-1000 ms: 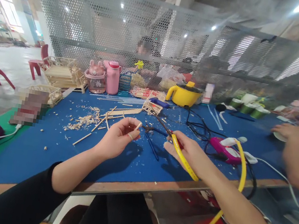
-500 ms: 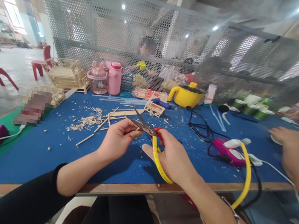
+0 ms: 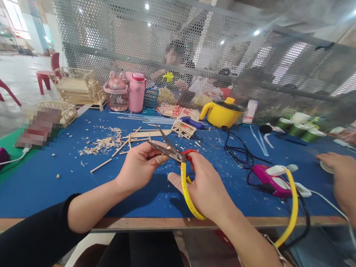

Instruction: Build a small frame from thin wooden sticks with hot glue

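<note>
My right hand (image 3: 208, 186) grips a pair of scissors (image 3: 175, 152) by their red and yellow handles, and the dark blades stand apart, pointing left. My left hand (image 3: 139, 163) is closed in a pinch just below the blades. Between its thumb and fingers shows a bit of a small wooden stick (image 3: 159, 159), mostly hidden by the fingers. Beyond my left hand, thin wooden sticks (image 3: 101, 165) lie on the blue tabletop (image 3: 81, 199) beside a heap of wood scraps (image 3: 104, 143).
A small wooden frame (image 3: 183, 129) and a blue-handled tool (image 3: 191, 122) lie ahead. Behind them stand a yellow pot (image 3: 225, 114) and pink flask (image 3: 136, 92). Black cable and a purple power strip (image 3: 272, 181) are at right, near another person's hand (image 3: 337, 162).
The scissors and both my hands stay almost in place, with the blades still apart. The other person's hand at the right has shifted slightly left.
</note>
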A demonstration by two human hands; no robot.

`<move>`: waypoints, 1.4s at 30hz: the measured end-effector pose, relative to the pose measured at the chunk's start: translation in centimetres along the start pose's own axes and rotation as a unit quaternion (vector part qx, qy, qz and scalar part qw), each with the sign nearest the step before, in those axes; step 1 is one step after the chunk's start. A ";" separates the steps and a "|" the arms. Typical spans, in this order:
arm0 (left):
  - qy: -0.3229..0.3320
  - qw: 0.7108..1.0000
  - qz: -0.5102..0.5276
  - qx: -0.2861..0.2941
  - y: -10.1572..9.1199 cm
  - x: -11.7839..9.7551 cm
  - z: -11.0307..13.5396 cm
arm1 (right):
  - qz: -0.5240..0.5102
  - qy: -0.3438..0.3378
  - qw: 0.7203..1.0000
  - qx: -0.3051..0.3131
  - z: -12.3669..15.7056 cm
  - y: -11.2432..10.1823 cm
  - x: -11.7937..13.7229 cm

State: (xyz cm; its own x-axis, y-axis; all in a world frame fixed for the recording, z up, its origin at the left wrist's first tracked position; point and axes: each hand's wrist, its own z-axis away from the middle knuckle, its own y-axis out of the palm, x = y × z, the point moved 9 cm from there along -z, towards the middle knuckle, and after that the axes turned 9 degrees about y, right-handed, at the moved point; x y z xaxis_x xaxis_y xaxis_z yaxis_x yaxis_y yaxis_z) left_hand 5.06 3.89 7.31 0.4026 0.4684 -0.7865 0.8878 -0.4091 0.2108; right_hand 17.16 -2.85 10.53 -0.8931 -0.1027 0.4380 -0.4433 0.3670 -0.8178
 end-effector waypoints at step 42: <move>0.075 0.989 -0.117 0.052 -0.1 -1.6 0.0 | 0.027 -0.024 0.999 0.000 0.4 -1.2 0.0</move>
State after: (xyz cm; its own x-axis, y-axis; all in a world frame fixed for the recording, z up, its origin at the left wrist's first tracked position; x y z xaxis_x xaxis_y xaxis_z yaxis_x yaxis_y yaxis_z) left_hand 4.38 3.20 8.53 0.2235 0.6670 -0.7107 0.9361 -0.3501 -0.0342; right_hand 17.68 -3.60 11.33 -0.9186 -0.1277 0.3740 -0.3939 0.3728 -0.8402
